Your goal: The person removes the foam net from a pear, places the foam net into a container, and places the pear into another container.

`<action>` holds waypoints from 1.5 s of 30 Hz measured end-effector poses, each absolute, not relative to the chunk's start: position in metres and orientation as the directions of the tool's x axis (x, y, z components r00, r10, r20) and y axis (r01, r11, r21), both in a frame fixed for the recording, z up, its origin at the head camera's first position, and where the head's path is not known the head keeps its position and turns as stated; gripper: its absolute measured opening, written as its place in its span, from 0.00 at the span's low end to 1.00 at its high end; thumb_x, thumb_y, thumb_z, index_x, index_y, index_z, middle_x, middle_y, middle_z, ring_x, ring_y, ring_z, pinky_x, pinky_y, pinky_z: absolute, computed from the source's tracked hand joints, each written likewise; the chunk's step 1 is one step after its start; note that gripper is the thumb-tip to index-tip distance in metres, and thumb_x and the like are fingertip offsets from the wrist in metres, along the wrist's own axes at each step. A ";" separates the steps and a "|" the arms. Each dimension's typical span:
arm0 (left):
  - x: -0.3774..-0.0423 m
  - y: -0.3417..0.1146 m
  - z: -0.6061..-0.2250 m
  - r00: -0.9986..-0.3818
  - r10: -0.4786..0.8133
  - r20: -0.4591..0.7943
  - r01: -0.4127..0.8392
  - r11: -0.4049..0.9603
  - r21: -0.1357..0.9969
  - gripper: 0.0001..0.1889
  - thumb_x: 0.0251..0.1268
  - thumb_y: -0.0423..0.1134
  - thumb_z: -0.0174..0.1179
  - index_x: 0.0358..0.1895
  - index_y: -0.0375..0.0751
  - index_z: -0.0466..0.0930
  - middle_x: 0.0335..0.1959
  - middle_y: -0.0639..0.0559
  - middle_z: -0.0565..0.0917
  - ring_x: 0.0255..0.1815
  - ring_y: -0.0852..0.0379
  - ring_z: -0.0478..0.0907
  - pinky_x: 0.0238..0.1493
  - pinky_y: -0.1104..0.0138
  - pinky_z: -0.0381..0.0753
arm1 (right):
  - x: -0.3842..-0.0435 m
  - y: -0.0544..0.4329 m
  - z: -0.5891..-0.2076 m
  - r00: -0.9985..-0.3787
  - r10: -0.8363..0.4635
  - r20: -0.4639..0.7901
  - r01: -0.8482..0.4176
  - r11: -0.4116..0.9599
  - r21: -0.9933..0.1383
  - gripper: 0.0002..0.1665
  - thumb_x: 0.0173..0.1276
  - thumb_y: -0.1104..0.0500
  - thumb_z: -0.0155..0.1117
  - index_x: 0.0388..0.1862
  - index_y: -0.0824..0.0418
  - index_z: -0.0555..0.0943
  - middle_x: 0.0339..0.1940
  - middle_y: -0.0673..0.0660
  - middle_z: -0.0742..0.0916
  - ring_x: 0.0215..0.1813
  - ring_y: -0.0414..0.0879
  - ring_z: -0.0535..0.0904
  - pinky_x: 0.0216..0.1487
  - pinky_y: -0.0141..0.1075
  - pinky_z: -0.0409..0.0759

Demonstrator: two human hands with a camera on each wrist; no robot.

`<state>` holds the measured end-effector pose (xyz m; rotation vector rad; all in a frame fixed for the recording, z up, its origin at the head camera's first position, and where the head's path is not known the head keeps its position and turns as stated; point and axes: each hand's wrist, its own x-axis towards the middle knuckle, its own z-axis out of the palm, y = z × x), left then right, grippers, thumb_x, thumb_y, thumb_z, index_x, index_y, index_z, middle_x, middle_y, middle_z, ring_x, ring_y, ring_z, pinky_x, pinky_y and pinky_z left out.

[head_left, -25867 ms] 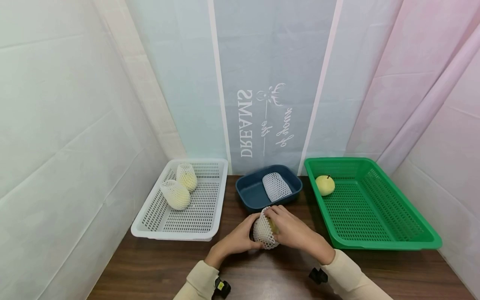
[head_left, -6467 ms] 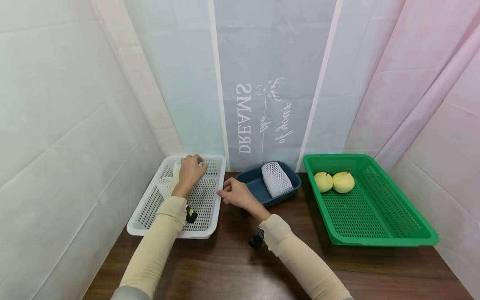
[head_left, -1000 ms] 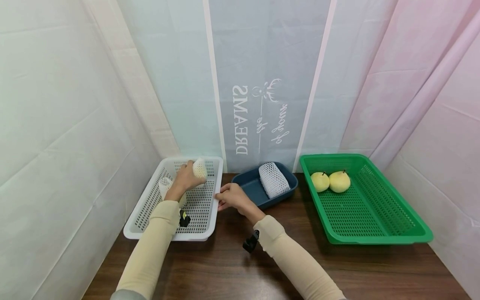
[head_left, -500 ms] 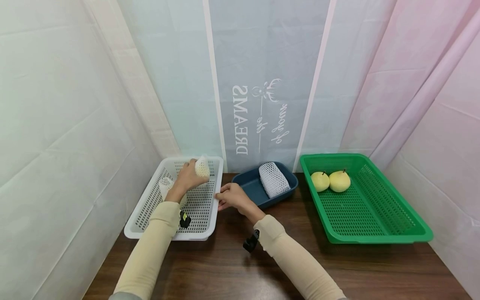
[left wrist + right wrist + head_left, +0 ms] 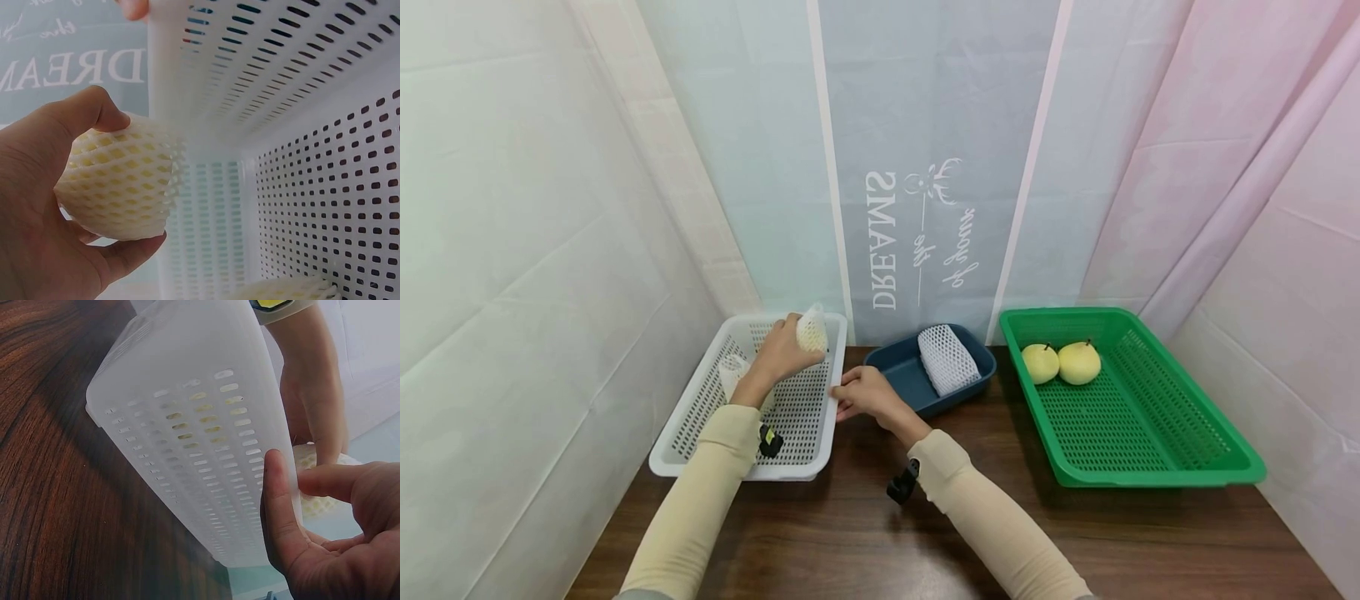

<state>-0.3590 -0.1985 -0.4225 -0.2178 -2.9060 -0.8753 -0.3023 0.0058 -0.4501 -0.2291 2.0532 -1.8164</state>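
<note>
My left hand (image 5: 782, 350) grips a pear in a white foam net (image 5: 812, 332) over the far part of the white basket (image 5: 664, 457). In the left wrist view, fingers and thumb curl round that netted pear (image 5: 122, 178), and yellow skin shows through the mesh. Another netted pear (image 5: 732, 372) lies in the basket, partly hidden by the left arm. With thumb and fingers my right hand (image 5: 868, 393) pinches the basket's right rim; the right wrist view shows the thumb (image 5: 281, 506) on the outer wall.
A dark blue tray (image 5: 891, 360) beside the right hand holds white foam netting (image 5: 950, 360). Farther right, two bare pears (image 5: 1040, 364) sit in the green basket (image 5: 1157, 479). Everything stands on a dark wood table (image 5: 850, 533), with curtains behind.
Over the last second my left hand has lifted the netted pear slightly up and right; the right hand stayed on the rim. Since the oldest frame, a second bare pear has appeared in the green basket.
</note>
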 end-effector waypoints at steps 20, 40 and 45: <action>-0.346 -0.185 -0.409 -0.968 0.174 0.178 0.245 0.798 0.551 0.47 0.58 0.48 0.71 0.80 0.37 0.62 0.62 0.35 0.77 0.50 0.43 0.78 0.49 0.51 0.81 | -0.307 0.018 -0.444 -0.948 -0.314 -0.057 -0.015 0.222 -0.975 0.21 0.77 0.60 0.67 0.61 0.72 0.78 0.48 0.67 0.89 0.39 0.55 0.91 0.45 0.43 0.91; -0.336 -0.167 -0.396 -0.938 0.242 0.249 0.346 0.703 0.621 0.47 0.56 0.43 0.75 0.77 0.31 0.62 0.59 0.38 0.81 0.49 0.44 0.81 0.49 0.53 0.84 | -0.310 0.032 -0.435 -0.958 -0.239 0.156 -0.214 0.236 -0.948 0.25 0.77 0.59 0.69 0.70 0.62 0.77 0.65 0.64 0.85 0.64 0.61 0.85 0.58 0.49 0.87; -0.333 -0.163 -0.396 -0.940 0.244 0.239 0.342 0.685 0.644 0.49 0.57 0.45 0.77 0.78 0.31 0.60 0.61 0.36 0.80 0.51 0.43 0.82 0.50 0.51 0.84 | -0.311 0.036 -0.434 -0.956 -0.229 0.184 -0.233 0.212 -0.949 0.25 0.77 0.58 0.70 0.70 0.59 0.79 0.64 0.62 0.86 0.64 0.60 0.85 0.59 0.47 0.87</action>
